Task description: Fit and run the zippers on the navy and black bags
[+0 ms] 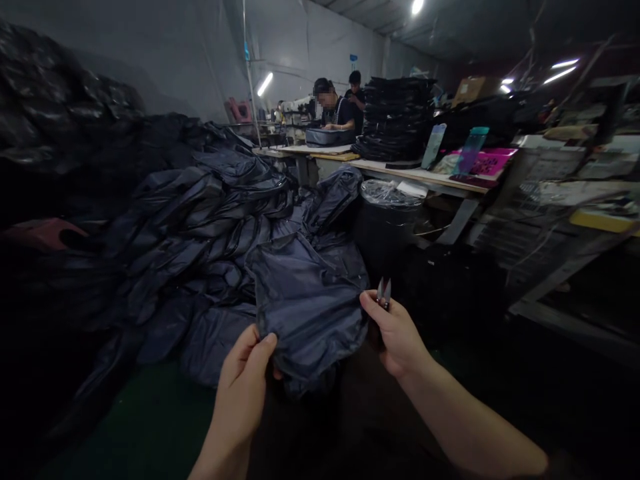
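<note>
A dark blue sewn fabric bag piece (310, 300) is stretched between my two hands in front of me. My left hand (247, 367) pinches its lower left edge, thumb on top. At its right edge, my right hand (393, 327) grips the cloth between thumb and fingers. That same hand also holds small thread snips (383, 293), their two pointed blades sticking up, apart from each other. Behind the piece lies a big heap of similar dark blue bag pieces (200, 213).
Two people (337, 107) are at a sewing table (395, 172) ahead. On it are a stack of black pieces (397, 120), a bottle (470, 150) and a pink basket (493, 162). A plastic-lined bin (387, 213) stands below. Metal-framed benches (565, 267) are on the right.
</note>
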Available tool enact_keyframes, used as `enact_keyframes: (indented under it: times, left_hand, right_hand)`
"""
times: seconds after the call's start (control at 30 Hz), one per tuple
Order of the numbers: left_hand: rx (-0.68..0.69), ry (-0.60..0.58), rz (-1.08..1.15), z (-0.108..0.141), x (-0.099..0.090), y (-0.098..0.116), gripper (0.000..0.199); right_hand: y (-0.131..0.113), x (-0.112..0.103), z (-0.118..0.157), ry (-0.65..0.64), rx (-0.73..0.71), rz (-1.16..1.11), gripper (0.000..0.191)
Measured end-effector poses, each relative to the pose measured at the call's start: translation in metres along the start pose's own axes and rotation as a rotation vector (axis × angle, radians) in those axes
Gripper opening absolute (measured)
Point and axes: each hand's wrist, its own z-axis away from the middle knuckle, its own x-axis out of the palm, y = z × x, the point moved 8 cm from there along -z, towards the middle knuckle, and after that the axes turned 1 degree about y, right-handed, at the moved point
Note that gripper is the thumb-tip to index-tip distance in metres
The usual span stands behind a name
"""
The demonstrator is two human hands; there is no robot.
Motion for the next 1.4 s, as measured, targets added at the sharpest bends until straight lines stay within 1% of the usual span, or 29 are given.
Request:
enact_keyframes:
  times: [0.07,0.1,0.17,0.2,0.23,0.27,0.3,0.33,0.37,0.4,0.43,0.47,0.5,0.53,0.57,0.6,0.63,0.67,0.73,0.83,0.87,0.9,0.97,1.0,1.03,1.1,1.17,1.3,1.4]
  left_hand:
    - [0.041,-0.089,-0.201,0.005,0.004,-0.002,0.018]
    - [0.039,-0.16,-0.296,0.008,0.007,-0.005,0.019]
    - [-0.03,-0.326,-0.485,0.016,0.012,-0.017,0.022]
    - [-0.076,-0.383,-0.588,0.02,0.011,-0.022,0.025]
    - [-0.107,-0.402,-0.695,0.023,0.007,-0.022,0.03]
    - [-0.106,-0.363,-0.798,0.023,0.0,-0.017,0.035]
    - [-0.06,-0.266,-0.887,0.02,-0.008,-0.004,0.038]
    - [0.037,-0.142,-0.951,0.018,-0.015,0.016,0.038]
    - [0.181,-0.028,-0.987,0.016,-0.017,0.039,0.034]
    - [0.347,0.04,-1.004,0.015,-0.014,0.062,0.029]
    - [0.514,0.039,-1.01,0.015,-0.006,0.079,0.026]
    - [0.658,-0.034,-1.01,0.015,0.007,0.09,0.027]
    - [0.748,-0.161,-1.004,0.014,0.022,0.092,0.027]
    - [0.764,-0.305,-0.989,0.011,0.035,0.087,0.024]
    - [0.712,-0.43,-0.953,0.006,0.044,0.076,0.019]
    - [0.616,-0.52,-0.892,0.001,0.051,0.063,0.015]
    - [0.497,-0.57,-0.804,-0.004,0.055,0.048,0.016]
    - [0.362,-0.585,-0.69,-0.008,0.058,0.032,0.018]
    - [0.075,-0.555,-0.405,-0.012,0.061,-0.003,0.021]
    - [-0.337,-0.447,0.017,-0.004,0.066,-0.052,0.02]
    - [-0.424,-0.405,0.112,-0.001,0.068,-0.063,0.021]
    - [-0.475,-0.365,0.18,0.0,0.069,-0.069,0.022]
    - [-0.502,-0.301,0.247,0.0,0.07,-0.073,0.023]
    - [-0.495,-0.283,0.256,-0.002,0.069,-0.072,0.023]
    - [-0.483,-0.271,0.255,-0.003,0.069,-0.071,0.023]
    - [-0.44,-0.263,0.235,-0.005,0.069,-0.067,0.023]
    - [-0.386,-0.259,0.214,-0.006,0.069,-0.063,0.023]
    - [-0.342,-0.231,0.204,-0.004,0.07,-0.06,0.025]
    - [-0.339,-0.218,0.209,-0.003,0.071,-0.061,0.024]
  right_hand:
    - [0.002,-0.002,0.0,0.013,0.047,-0.043,0.034]
    - [0.002,-0.003,0.0,0.014,0.047,-0.031,0.033]
    - [0.0,-0.004,0.0,-0.012,0.016,0.041,0.031]
    - [-0.002,-0.003,0.001,-0.039,-0.01,0.101,0.031]
    - [-0.003,-0.001,0.002,-0.074,-0.036,0.166,0.03]
    - [-0.003,0.001,0.003,-0.11,-0.065,0.229,0.03]
    - [-0.004,0.004,0.005,-0.145,-0.098,0.289,0.029]
    - [-0.004,0.006,0.008,-0.179,-0.129,0.343,0.028]
    - [-0.004,0.009,0.01,-0.216,-0.149,0.386,0.027]
    - [-0.004,0.011,0.013,-0.255,-0.163,0.42,0.026]
    - [-0.005,0.013,0.016,-0.295,-0.174,0.448,0.026]
    - [-0.005,0.016,0.018,-0.34,-0.182,0.473,0.025]
    - [-0.005,0.017,0.019,-0.381,-0.184,0.492,0.024]
    - [-0.006,0.017,0.019,-0.408,-0.185,0.506,0.024]
    - [-0.008,0.015,0.017,-0.413,-0.191,0.518,0.024]
    - [-0.009,0.011,0.014,-0.398,-0.204,0.535,0.024]
    - [-0.01,0.006,0.009,-0.366,-0.223,0.56,0.024]
    - [-0.011,0.0,0.004,-0.323,-0.245,0.6,0.024]
    - [-0.011,-0.011,-0.005,-0.245,-0.305,0.724,0.024]
    - [-0.016,-0.021,-0.007,-0.09,-0.476,0.997,0.025]
    - [-0.021,-0.022,-0.003,-0.026,-0.547,1.086,0.031]
    - [-0.026,-0.022,0.003,0.037,-0.613,1.163,0.037]
    - [-0.034,-0.016,0.019,0.104,-0.713,1.246,0.042]
    - [-0.037,-0.011,0.026,0.088,-0.743,1.248,0.038]
    - [-0.036,-0.004,0.033,0.041,-0.755,1.233,0.032]
    - [-0.03,0.01,0.041,-0.094,-0.732,1.195,0.023]
    - [-0.022,0.019,0.042,-0.171,-0.682,1.177,0.018]
    - [-0.01,0.02,0.037,-0.175,-0.625,1.154,0.015]
    - [-0.008,0.019,0.037,-0.186,-0.626,1.105,0.014]
